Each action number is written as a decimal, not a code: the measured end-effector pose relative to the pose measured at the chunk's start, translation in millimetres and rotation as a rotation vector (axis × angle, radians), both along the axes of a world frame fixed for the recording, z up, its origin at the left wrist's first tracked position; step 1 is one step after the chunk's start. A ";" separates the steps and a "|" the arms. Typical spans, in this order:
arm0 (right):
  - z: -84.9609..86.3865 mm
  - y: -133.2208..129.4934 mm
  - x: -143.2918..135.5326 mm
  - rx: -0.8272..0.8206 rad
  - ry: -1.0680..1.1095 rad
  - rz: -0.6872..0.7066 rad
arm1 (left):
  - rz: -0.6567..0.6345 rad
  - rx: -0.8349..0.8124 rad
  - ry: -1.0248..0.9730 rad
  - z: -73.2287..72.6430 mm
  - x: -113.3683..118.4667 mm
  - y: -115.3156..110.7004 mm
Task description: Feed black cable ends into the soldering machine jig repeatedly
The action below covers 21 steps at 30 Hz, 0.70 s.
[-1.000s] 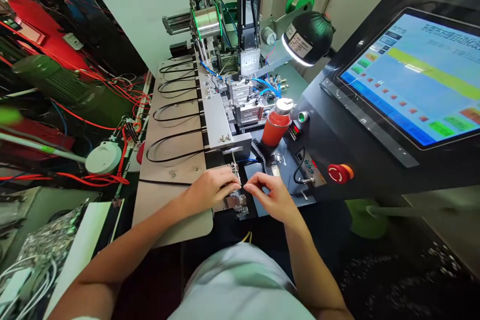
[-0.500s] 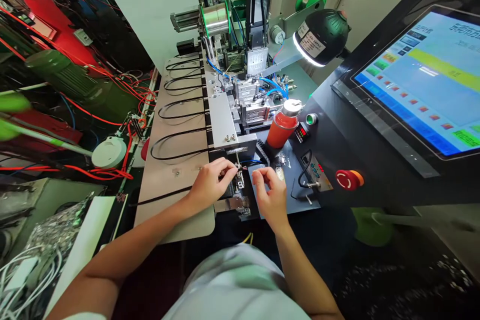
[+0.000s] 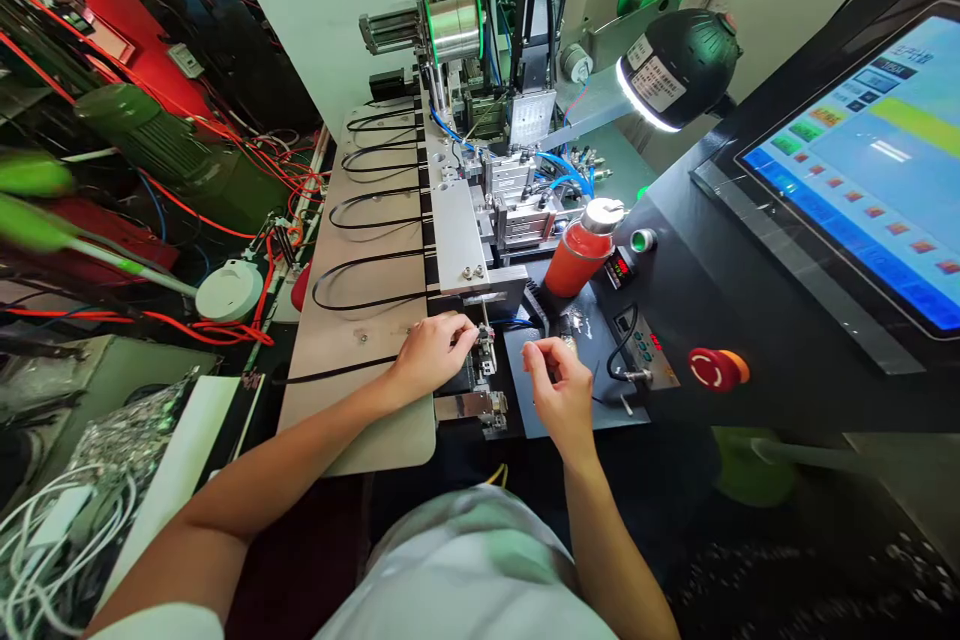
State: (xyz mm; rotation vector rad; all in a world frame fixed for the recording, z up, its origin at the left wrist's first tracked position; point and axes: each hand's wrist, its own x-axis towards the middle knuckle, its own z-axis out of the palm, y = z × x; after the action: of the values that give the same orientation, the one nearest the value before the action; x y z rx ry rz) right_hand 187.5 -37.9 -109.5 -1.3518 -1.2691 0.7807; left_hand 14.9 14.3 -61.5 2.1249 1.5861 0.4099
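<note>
My left hand [image 3: 437, 352] is closed in a pinch at the near end of the machine, its fingertips against a small metal clamp fixture [image 3: 486, 350]. What sits between the fingertips is too small to make out. A black cable [image 3: 337, 372] runs across the beige board [image 3: 360, 440] and disappears behind this hand. To the right, apart from the fixture, my right hand [image 3: 561, 388] hovers over the dark plate [image 3: 536, 410] with thumb and fingers curled together. Whatever it may hold is hidden.
Several looped black cables [image 3: 367, 267] lie on the board farther back. An orange-red bottle [image 3: 577, 260] stands beyond my right hand, below a lit lamp [image 3: 679, 70]. A red emergency stop button [image 3: 716, 370] and a touchscreen [image 3: 885, 150] are on the right.
The view has shifted slightly, moving the scene to the right in the picture. Both hands keep nearly the same places and closed shapes by the fixture.
</note>
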 end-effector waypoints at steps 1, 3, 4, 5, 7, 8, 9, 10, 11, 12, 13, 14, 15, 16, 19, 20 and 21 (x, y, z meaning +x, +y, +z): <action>-1.1 1.1 0.2 -0.005 0.003 0.020 | 0.003 -0.002 0.010 0.5 0.5 0.2; -3.3 4.9 -0.3 -0.018 0.006 0.081 | 0.003 -0.005 0.023 1.4 1.9 0.7; -4.2 7.8 -1.1 -0.025 0.003 0.113 | 0.000 -0.005 0.027 1.8 2.8 0.9; -5.1 11.4 -2.3 -0.032 -0.003 0.141 | -0.004 -0.005 0.031 2.0 3.6 1.2; -6.5 19.8 -6.1 -0.042 -0.018 0.181 | -0.010 -0.002 0.037 2.3 5.0 2.1; -7.3 24.3 -8.4 -0.045 -0.025 0.197 | -0.013 0.000 0.039 2.3 5.5 2.6; -8.2 28.7 -10.8 -0.048 -0.030 0.213 | -0.016 0.003 0.041 2.3 5.9 3.2; -9.2 32.6 -13.4 -0.048 -0.032 0.228 | -0.018 0.006 0.042 2.3 6.3 3.7; -10.5 36.0 -15.8 -0.046 -0.031 0.243 | -0.022 0.008 0.043 2.4 6.6 4.2; -11.9 38.7 -18.1 -0.038 -0.024 0.257 | -0.025 0.011 0.047 2.4 7.0 4.5; -13.4 40.6 -20.2 -0.023 -0.014 0.267 | -0.028 0.014 0.054 2.2 7.3 4.4; -14.9 41.7 -22.1 -0.003 0.000 0.273 | -0.031 0.021 0.067 2.0 7.3 3.9; -16.5 42.3 -23.7 0.020 0.015 0.272 | -0.035 0.036 0.086 1.6 7.1 3.0; -17.9 42.3 -24.9 0.042 0.031 0.267 | -0.040 0.062 0.109 0.9 6.4 1.4; -21.3 41.2 -27.4 0.080 0.056 0.240 | -0.078 0.212 0.175 -1.9 1.3 -5.5; -22.2 40.9 -27.8 0.085 0.059 0.232 | -0.115 0.275 0.192 -2.9 -1.1 -8.0; -23.0 40.7 -28.1 0.087 0.063 0.228 | -0.164 0.337 0.209 -3.8 -3.6 -10.2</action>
State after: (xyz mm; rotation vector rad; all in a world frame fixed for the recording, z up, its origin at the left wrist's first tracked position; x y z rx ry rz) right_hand 159.4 2.8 -132.5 -1.1165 -1.4066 0.9069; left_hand 11.3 4.1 -65.3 2.6072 1.5222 0.4363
